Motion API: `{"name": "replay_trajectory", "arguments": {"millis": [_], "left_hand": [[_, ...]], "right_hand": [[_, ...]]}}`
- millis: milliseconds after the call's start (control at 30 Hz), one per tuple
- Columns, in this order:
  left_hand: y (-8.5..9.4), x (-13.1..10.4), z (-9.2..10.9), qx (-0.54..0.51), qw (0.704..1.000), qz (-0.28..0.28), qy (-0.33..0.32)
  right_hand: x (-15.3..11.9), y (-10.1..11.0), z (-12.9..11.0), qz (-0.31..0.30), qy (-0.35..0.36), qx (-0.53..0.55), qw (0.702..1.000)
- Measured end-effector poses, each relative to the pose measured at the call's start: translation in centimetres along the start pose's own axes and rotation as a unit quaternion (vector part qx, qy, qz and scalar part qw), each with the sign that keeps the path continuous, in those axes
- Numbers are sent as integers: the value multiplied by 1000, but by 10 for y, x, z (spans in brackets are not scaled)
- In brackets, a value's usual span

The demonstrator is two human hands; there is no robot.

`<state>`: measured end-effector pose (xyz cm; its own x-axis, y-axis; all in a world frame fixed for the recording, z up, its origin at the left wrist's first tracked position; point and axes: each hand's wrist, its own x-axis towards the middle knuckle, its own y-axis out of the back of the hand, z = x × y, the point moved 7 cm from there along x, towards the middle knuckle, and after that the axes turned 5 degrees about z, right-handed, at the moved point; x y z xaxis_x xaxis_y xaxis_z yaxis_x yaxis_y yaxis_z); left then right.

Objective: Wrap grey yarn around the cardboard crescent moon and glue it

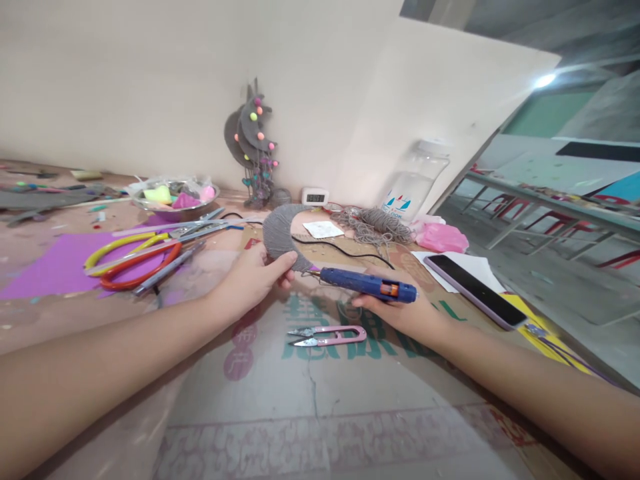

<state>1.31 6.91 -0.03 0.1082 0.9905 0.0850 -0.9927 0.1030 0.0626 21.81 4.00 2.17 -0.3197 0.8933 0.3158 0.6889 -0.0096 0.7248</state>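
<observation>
The left hand pinches a grey moon wound with yarn, thumb on its near face, other fingers partly hidden. The right hand grasps a blue glue gun, thumb below the barrel; its remaining fingers are mostly hidden. The nozzle sits at the moon's lower tip; whether they touch I cannot tell. Below these, pink snips lie on printed cardboard, blades apart; the moon is held beyond the snips, slightly left. Left of the snips, scissors lie on a purple sheet. Right of the snips is a phone. Well beyond the snips stand a clock, loose yarn and a leaning bottle.
</observation>
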Motion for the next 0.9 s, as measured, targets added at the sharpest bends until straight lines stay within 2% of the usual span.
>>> {"name": "replay_trajectory", "arguments": {"millis": [633,900], "left_hand": [[1,0,-5,-1,1000,3,12],[0,-3,4,-1,1000,13,25]], "right_hand": [[1,1,-4,6,0,-4,1000],[0,0,-3,-5,-2,8,1000]]}}
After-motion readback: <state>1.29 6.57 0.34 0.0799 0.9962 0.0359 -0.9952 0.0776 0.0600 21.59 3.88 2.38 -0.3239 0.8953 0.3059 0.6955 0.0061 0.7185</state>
